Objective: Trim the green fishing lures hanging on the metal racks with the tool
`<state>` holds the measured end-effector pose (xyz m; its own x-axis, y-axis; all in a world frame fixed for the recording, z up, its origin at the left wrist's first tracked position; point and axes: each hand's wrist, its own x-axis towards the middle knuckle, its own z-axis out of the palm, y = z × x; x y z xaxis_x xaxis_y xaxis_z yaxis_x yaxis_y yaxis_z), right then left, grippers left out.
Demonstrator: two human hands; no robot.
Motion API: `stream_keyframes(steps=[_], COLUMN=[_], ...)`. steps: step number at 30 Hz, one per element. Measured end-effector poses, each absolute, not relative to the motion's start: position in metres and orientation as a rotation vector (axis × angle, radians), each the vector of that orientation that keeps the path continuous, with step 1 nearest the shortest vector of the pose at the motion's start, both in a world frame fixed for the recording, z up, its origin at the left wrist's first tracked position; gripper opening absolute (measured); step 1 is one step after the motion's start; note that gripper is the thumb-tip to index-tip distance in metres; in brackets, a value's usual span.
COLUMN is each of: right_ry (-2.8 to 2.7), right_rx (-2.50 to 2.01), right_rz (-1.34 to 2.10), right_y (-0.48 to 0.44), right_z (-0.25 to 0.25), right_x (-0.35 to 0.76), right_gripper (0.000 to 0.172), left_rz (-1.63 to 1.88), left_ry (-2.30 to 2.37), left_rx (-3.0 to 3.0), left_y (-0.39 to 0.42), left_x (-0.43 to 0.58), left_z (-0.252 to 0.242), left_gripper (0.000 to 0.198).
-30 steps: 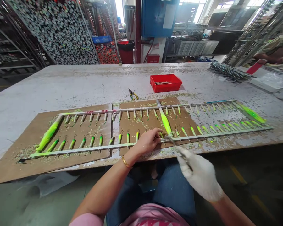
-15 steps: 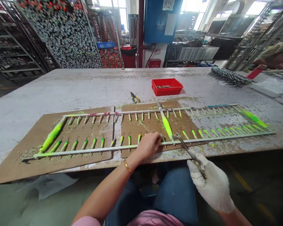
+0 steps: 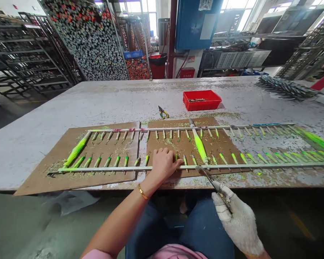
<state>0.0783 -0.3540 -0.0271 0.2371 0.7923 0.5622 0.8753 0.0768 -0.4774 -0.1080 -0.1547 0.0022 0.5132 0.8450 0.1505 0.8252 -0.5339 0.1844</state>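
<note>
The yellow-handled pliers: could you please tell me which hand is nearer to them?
The left hand is nearer, resting on the lower rack rail below the pliers; the gloved right hand, gripping a slim metal tool, sits farther right, past the table's front edge.

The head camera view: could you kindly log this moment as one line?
left hand: bare, on lower metal rail | right hand: white-gloved, gripping slim metal tool, tip at rail | nearby: neon-yellow fishing lures

Left hand (image 3: 164, 165) hides part of the lower rack bar (image 3: 232, 166) and any lures (image 3: 176, 156) directly behind it. Bar's right end runs off frame. Slim metal tool (image 3: 209, 178): handle hidden inside right gloved hand (image 3: 239, 223). Parts (image 3: 197, 100) in red plastic tray (image 3: 202, 107) too small to identify.
</note>
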Motion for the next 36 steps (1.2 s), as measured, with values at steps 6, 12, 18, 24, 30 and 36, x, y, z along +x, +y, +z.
stream_keyframes(steps=[6, 12, 18, 24, 30, 36], right_ry=[-1.513, -1.477, -1.561, -1.616, -1.730, -1.643], right_rx=[-1.738, -1.744, -1.708, -1.780, -1.755, -1.772], right_rz=[-0.105, -0.065, -0.088, -0.244, -0.182, -0.190], right_y=[-0.359, -0.362, -0.353, -0.350, -0.343, -0.346], right_z=[-0.028, -0.028, -0.018, -0.003, -0.009, 0.000], right_x=[0.081, 0.081, 0.075, 0.073, 0.065, 0.065], right_gripper=[0.032, 0.031, 0.032, 0.036, 0.034, 0.039], left_rz=[0.467, 0.499, 0.369, 0.409, 0.445, 0.451], left_ry=[1.287, 0.990, 0.939, 0.933, 0.930, 0.932], left_rx=[2.535, 2.406, 2.383, 2.327, 2.308, 2.319], left_y=[-0.155, -0.155, -0.148, -0.147, -0.150, -0.150], left_x=[-0.100, -0.113, -0.110, -0.110, -0.110, -0.110], left_z=[-0.004, -0.005, -0.007, -0.006, -0.006, -0.005], left_gripper=[0.010, 0.019, 0.018, 0.009, 0.010, 0.009])
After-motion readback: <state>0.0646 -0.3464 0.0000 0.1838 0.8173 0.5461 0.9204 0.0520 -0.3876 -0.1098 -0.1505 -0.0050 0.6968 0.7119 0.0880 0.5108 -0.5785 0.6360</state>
